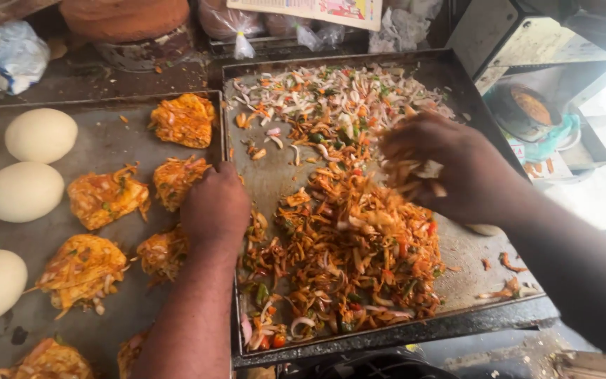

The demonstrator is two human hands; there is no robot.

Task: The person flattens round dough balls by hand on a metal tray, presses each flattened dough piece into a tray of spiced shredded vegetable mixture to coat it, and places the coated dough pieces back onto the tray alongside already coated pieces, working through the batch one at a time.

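Over the tray (275, 182), right hand (450, 168) cupped around vegetable mix (359, 238), left hand (215, 207) fisted knuckles-up at its edge

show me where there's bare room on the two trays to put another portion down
Left tray: a bare strip between the dough balls and the orange portions. Right tray: bare metal at its near right corner, beside the mixed vegetable heap. Its middle and far end are crowded.
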